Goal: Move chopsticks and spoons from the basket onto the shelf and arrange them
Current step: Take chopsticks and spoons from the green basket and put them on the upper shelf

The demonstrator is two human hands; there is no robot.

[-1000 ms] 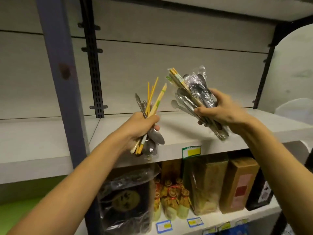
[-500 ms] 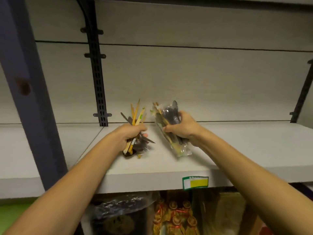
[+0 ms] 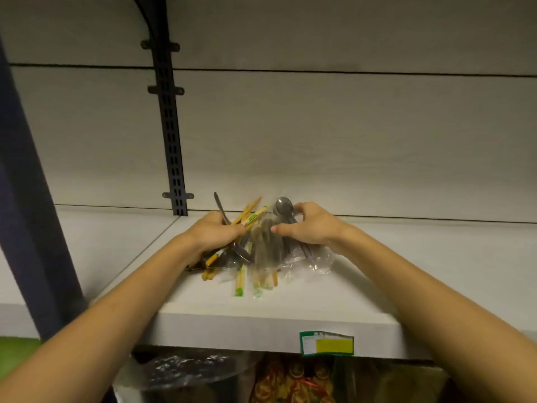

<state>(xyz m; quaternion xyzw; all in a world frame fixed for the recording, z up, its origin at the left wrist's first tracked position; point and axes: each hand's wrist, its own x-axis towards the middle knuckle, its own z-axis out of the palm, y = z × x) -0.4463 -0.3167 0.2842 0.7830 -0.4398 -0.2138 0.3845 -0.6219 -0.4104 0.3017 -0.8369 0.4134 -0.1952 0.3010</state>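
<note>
The left hand (image 3: 216, 235) grips chopsticks (image 3: 249, 215) and a spoon (image 3: 220, 209) – their ends rest on the shelf (image 3: 377, 274). Just right, the right hand (image 3: 308, 228) grasps the bagged spoons (image 3: 283, 206).

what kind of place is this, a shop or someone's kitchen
Most likely a shop. The white shelf carries a price label on its front edge, hangs from a slotted upright, and packaged goods fill the tier below.

One head cam, looks fwd and slightly down, close on shelf (image 3: 276, 318) at arm's reach.
</note>
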